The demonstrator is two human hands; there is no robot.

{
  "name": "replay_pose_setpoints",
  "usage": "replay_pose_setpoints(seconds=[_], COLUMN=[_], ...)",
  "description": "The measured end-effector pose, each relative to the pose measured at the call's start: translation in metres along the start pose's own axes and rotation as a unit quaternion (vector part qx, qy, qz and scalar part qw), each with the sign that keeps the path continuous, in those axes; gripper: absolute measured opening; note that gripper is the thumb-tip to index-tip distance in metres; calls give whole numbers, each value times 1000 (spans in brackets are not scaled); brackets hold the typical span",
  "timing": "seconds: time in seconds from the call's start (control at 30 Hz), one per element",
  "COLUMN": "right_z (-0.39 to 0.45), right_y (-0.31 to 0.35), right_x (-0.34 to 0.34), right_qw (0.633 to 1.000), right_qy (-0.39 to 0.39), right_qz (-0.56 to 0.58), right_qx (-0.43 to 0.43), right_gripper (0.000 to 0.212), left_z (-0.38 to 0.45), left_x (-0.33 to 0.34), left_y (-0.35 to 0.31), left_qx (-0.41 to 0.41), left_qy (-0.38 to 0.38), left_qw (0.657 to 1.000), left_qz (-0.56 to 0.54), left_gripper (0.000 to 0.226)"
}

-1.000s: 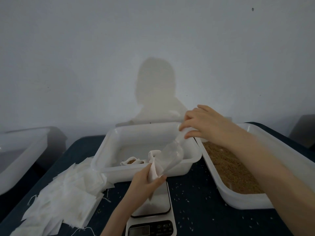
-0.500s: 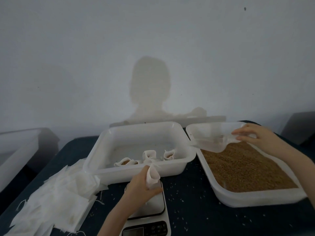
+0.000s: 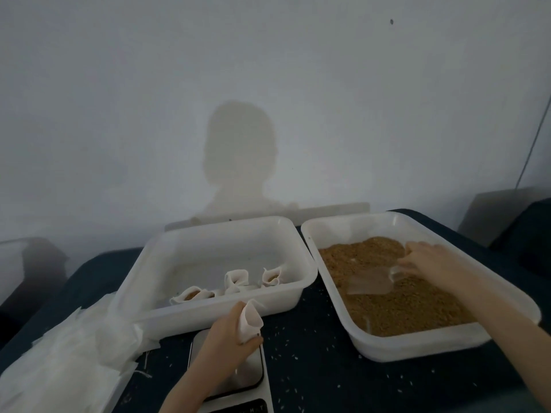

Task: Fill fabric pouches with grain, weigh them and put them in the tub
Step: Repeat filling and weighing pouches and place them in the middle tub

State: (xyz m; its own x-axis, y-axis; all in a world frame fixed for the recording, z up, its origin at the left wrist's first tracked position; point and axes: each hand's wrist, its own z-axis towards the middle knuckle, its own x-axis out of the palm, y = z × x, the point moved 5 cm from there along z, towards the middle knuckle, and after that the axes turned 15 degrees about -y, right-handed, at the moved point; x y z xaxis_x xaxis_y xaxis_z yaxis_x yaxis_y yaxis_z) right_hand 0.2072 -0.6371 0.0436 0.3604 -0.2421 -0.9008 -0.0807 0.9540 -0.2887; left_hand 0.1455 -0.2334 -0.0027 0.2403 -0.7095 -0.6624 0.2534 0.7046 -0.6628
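Scale (image 3: 235, 380) at the near edge, left hand (image 3: 226, 341) above it pinching an open pouch (image 3: 250, 320), tub (image 3: 167, 293) behind the scale holding three filled pouches (image 3: 237, 280), grain tray (image 3: 417, 341) right of the tub, right hand (image 3: 429, 263) gripping a clear scoop (image 3: 372, 283) in the grain (image 3: 402, 305)

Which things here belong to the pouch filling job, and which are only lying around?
In use: pouch in left hand, scoop in right hand, grain tray, scale, tub with filled pouches, empty pouch pile.
Lying about: spilled grains, container at far left.
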Motion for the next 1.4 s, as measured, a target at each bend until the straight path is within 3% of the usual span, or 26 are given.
replay_pose_setpoints(seconds=[0.13, 0.23, 0.43, 0.67, 0.97, 1.17, 1.4], right_z=[9, 10, 0, 2, 0, 0, -8], right_y=[18, 26, 15, 8, 11, 11, 30], right_x=[0, 4, 29, 20, 12, -9, -57], right_qw=[999, 998, 985, 949, 938, 939, 937], right_qy=[24, 25, 19, -44, -73, -68, -107], right_qz=[-9, 35, 168, 303, 321, 306, 316], right_qx=[-40, -45, 10, 78, 114, 141, 101], right_gripper=[34, 37, 24, 21, 18, 27, 28], left_z=[0, 0, 0, 0, -1, -1, 3], left_x=[0, 1, 7, 4, 3, 1, -2], left_y=[3, 0, -2, -2, -5, -3, -8], left_qx=[-6, 5, 11, 5, -2, -9, -9], left_qy=[3, -5, 8, -4, 5, -6, -70], left_qw=[1000, 1000, 1000, 1000, 1000, 1000, 998], left_qz=[-2, 10, 7, 16, -2, -22, 4], left_gripper=[29, 28, 29, 28, 27, 25, 31])
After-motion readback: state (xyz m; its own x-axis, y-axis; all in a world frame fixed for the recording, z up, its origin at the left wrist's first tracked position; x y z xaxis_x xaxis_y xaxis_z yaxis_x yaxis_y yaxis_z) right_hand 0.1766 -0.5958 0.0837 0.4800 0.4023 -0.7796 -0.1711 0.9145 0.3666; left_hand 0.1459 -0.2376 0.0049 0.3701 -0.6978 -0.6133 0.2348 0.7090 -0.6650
